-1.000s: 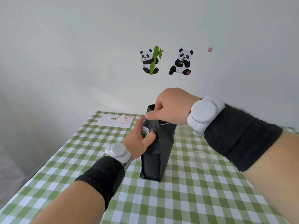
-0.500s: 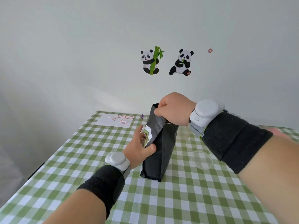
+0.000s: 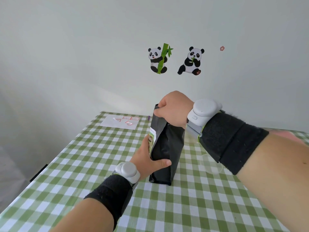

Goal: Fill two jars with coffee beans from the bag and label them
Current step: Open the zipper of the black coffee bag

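I am watching the left hand (image 3: 148, 159) wrapping the lower half of the black coffee bag (image 3: 168, 148), thumb lying across its near face; the bag is standing upright on the green-checked tabletop (image 3: 83, 156); just right of the bag a clear glass piece (image 3: 211, 165) is lying, jar or lid I cannot tell; the right hand (image 3: 173, 108) is gripping the bag's top edge with curled fingers; beyond the bag to its left a white label sheet (image 3: 120, 122) is lying flat; above the bag, panda stickers (image 3: 158, 59) are showing on the wall.
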Available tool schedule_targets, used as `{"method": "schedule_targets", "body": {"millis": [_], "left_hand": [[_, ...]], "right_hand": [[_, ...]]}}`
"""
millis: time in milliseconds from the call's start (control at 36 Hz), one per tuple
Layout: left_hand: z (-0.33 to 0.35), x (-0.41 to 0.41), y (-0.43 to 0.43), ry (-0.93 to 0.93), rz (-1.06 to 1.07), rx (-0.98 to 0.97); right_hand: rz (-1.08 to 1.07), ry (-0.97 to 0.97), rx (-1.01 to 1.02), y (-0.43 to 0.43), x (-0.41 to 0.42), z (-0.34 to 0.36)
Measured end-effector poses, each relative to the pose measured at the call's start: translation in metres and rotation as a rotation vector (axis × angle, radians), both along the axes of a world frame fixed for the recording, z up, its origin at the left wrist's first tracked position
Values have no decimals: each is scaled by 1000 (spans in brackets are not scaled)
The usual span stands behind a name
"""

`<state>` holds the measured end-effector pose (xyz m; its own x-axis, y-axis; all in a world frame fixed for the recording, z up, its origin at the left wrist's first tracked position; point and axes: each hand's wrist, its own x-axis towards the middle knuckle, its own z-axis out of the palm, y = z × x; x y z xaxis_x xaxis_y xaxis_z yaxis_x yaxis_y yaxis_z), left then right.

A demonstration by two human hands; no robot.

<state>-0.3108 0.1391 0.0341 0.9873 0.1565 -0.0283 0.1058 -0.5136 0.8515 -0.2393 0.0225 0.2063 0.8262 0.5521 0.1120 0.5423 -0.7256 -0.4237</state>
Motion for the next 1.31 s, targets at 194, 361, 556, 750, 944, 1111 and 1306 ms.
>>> {"method": "schedule_targets", "body": {"millis": [194,361,556,750,944,1111,1306], "left_hand": [[-4,1,5,-31,8,2],[-6,2,5,-34,-2,-29],[-3,4,3,-8,5,-7],[-2,4,0,-14,15,-2],[-7,13,7,-68,54,-51],[-15,32,24,-101,133,-110],[-15,50,33,-155,231,-100]], "right_hand": [[100,-80,15,-5,0,1],[150,3,-34,-52,10,13],[198,-99,-241,-72,14,-3],[181,-171,-171,-75,12,-5],[-104,-167,238,-106,45,-17],[-343,26,253,-126,82,-67],[-383,133,259,-109,117,-104]]}}
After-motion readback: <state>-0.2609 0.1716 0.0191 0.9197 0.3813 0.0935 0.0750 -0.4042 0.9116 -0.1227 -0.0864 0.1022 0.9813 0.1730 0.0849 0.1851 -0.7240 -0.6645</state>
